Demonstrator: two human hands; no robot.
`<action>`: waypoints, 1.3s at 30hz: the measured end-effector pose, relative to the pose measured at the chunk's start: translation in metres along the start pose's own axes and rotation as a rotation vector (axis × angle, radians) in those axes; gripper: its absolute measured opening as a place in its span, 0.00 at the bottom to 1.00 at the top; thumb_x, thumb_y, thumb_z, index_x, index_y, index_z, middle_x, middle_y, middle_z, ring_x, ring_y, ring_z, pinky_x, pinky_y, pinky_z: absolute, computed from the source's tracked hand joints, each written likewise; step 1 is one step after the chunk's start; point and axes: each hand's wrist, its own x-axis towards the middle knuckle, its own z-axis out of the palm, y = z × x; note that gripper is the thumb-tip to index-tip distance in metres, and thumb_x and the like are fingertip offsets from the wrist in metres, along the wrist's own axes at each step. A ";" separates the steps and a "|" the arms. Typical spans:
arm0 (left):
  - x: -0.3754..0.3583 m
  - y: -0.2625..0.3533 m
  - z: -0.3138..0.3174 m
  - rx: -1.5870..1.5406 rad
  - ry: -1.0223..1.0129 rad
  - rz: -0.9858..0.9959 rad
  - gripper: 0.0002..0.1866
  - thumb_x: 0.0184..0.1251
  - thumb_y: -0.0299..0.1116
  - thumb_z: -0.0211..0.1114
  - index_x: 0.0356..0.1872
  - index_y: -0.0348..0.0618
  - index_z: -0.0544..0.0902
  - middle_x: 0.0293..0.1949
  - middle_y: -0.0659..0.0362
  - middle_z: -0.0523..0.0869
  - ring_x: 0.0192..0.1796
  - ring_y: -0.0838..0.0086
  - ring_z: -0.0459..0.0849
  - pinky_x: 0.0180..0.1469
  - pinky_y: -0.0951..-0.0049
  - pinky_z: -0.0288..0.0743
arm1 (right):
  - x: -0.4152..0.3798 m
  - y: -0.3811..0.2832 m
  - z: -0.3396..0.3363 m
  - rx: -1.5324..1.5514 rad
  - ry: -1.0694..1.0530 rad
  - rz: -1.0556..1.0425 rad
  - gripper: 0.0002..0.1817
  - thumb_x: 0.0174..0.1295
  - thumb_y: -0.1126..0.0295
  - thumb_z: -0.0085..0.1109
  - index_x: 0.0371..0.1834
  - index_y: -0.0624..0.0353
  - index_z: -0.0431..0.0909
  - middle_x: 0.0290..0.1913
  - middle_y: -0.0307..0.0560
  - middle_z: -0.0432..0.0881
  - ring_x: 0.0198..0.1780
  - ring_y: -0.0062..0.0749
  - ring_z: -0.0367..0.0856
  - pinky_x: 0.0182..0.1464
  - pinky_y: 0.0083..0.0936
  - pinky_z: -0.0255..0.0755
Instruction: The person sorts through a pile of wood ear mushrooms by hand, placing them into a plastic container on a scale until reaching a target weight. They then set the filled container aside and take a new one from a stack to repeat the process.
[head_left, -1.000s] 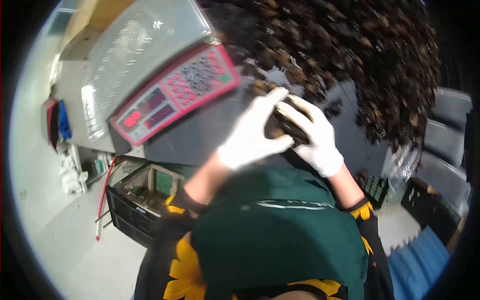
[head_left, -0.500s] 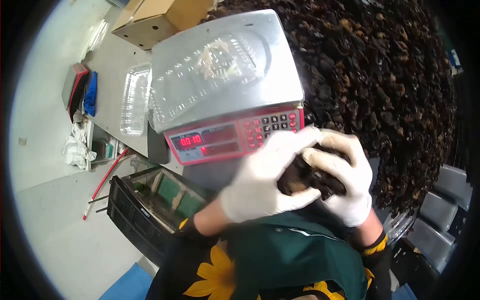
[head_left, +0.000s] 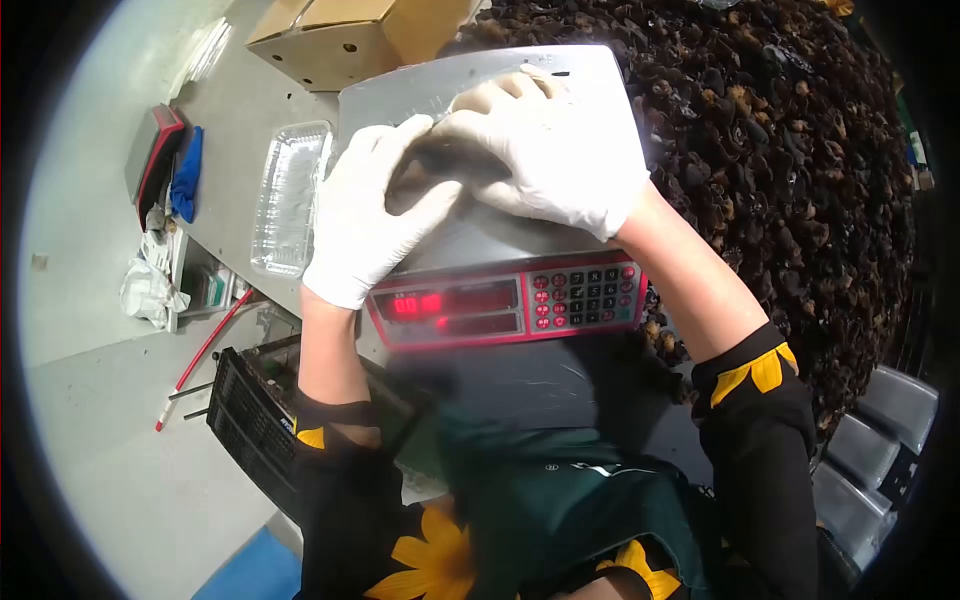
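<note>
We cup the dark clump [head_left: 452, 163] above the scale [head_left: 485, 242], the left hand [head_left: 368, 215] and right hand [head_left: 550, 150] half curled around it. We keep fingertips close and pressure light to prevent spillage; whether it touches the scale, we cannot tell.

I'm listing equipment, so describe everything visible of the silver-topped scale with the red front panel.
The silver-topped scale has a metallic-looking platform with rounded corners. Its red-framed panel carries two display windows with blurred red lights and a keypad with red and black buttons. It stands, slightly turned, between a clear plastic tray and a dark brown heap. The white-gloved left hand and right hand partly cover the platform; whether they touch it is unclear.
</note>
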 end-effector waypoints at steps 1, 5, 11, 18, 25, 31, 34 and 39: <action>0.001 0.002 0.001 -0.023 -0.027 0.010 0.29 0.62 0.34 0.78 0.66 0.45 0.83 0.55 0.54 0.86 0.55 0.64 0.88 0.60 0.67 0.82 | -0.004 -0.002 -0.003 0.013 -0.026 0.022 0.27 0.56 0.60 0.72 0.61 0.49 0.83 0.58 0.48 0.84 0.65 0.49 0.77 0.73 0.46 0.67; -0.003 0.026 0.002 -0.048 -0.141 0.057 0.33 0.56 0.40 0.82 0.64 0.45 0.84 0.53 0.54 0.86 0.52 0.62 0.90 0.56 0.68 0.84 | -0.030 -0.012 -0.021 0.084 -0.066 0.073 0.26 0.54 0.63 0.70 0.59 0.51 0.83 0.56 0.49 0.84 0.62 0.49 0.78 0.70 0.46 0.69; 0.001 0.031 0.012 0.000 0.028 0.274 0.48 0.52 0.57 0.81 0.75 0.52 0.76 0.52 0.53 0.86 0.51 0.54 0.88 0.54 0.57 0.84 | -0.059 -0.012 -0.030 0.263 0.048 0.139 0.24 0.58 0.65 0.71 0.60 0.49 0.84 0.59 0.43 0.84 0.61 0.48 0.78 0.67 0.44 0.70; 0.000 0.018 0.006 0.185 0.130 0.297 0.44 0.60 0.54 0.78 0.77 0.48 0.75 0.67 0.51 0.83 0.65 0.53 0.83 0.69 0.54 0.75 | -0.059 -0.019 -0.048 0.916 0.402 0.560 0.16 0.69 0.70 0.70 0.59 0.59 0.85 0.51 0.44 0.89 0.51 0.23 0.86 0.56 0.24 0.80; -0.040 0.008 -0.001 -0.177 0.256 0.041 0.37 0.77 0.53 0.65 0.77 0.39 0.73 0.72 0.49 0.79 0.65 0.59 0.81 0.70 0.60 0.73 | -0.101 -0.029 -0.095 1.044 0.640 0.805 0.16 0.72 0.73 0.64 0.61 0.64 0.85 0.48 0.40 0.90 0.38 0.14 0.78 0.43 0.15 0.74; -0.091 -0.015 0.005 -0.235 0.397 -0.047 0.28 0.75 0.23 0.59 0.76 0.37 0.74 0.72 0.50 0.80 0.60 0.65 0.83 0.68 0.62 0.75 | -0.223 -0.072 -0.096 0.558 0.335 0.790 0.16 0.60 0.88 0.59 0.50 0.64 0.83 0.50 0.49 0.87 0.48 0.31 0.85 0.54 0.26 0.79; -0.107 -0.012 0.008 -0.173 0.411 -0.195 0.28 0.73 0.22 0.63 0.74 0.41 0.77 0.69 0.51 0.82 0.57 0.67 0.83 0.66 0.66 0.77 | -0.259 -0.100 -0.083 0.210 0.112 0.601 0.23 0.52 0.87 0.66 0.53 0.59 0.83 0.49 0.52 0.87 0.46 0.45 0.87 0.50 0.34 0.81; -0.104 0.004 0.008 -0.165 0.352 -0.258 0.24 0.82 0.31 0.59 0.76 0.43 0.76 0.67 0.57 0.82 0.60 0.74 0.81 0.67 0.70 0.73 | -0.285 -0.122 -0.062 -0.039 -0.397 0.554 0.37 0.53 0.55 0.77 0.69 0.51 0.79 0.71 0.51 0.77 0.71 0.51 0.73 0.80 0.57 0.53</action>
